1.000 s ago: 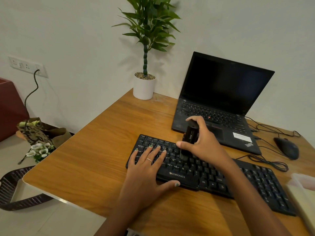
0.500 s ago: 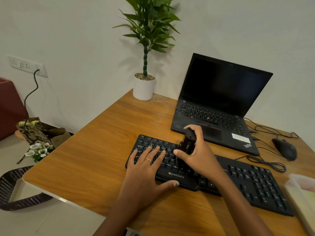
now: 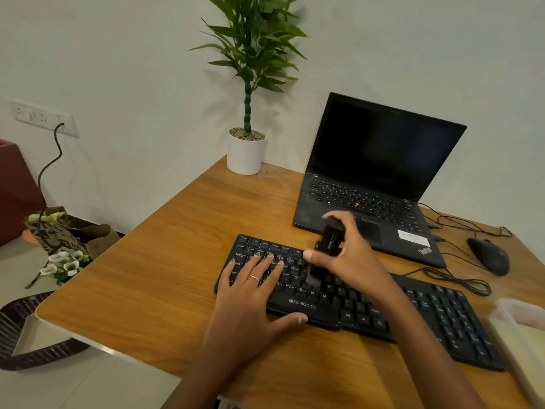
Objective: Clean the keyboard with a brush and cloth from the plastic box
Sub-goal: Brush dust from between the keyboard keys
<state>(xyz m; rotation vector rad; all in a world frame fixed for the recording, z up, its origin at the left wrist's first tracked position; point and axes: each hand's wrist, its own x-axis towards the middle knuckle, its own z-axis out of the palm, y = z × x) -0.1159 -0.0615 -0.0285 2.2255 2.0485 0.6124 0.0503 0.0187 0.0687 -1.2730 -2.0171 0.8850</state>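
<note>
The right hand (image 3: 352, 261) holds a black brush (image 3: 327, 246) in a curled grip, its long axis near upright, bristles pointing down onto the middle keys. The left hand (image 3: 250, 293) lies flat, fingers straight, on the Zebronics keyboard (image 3: 442, 314), which runs lengthwise across the wooden bench (image 3: 165, 276).

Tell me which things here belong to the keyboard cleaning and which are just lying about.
In use: keyboard, brush in the right hand, left hand steadying, plastic box.
Lying about: laptop, mouse, potted plant.
</note>
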